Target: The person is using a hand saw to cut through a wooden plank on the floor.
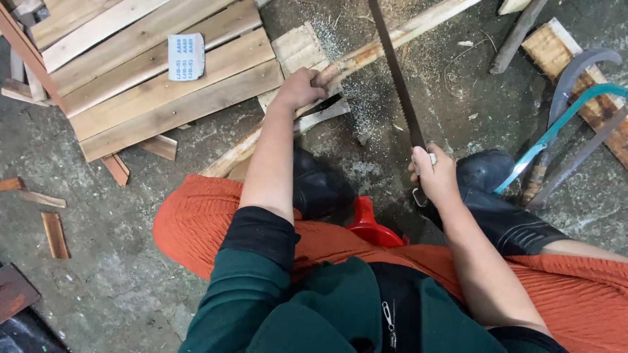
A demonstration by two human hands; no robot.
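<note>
The left hand (301,88) is closed over a long wooden strip (366,52), fingers curled down and pressed together on top of it, pinning it against a short block of wood (297,49) on the concrete floor (98,261). The strip runs slantwise — from the far right down toward the near left, where it passes behind the left forearm. The right hand (433,175) is wrapped tight around the handle of a saw (399,85), fingers shut about it, and the dark toothed blade reaches away from it to the far edge, crossing the strip just right of the left hand. Pale sawdust (366,98) lies around the crossing. A stack of planks (150,65) lies far left — a teal-framed saw (562,114) lies to the right, beside a black boot (497,209).
</note>
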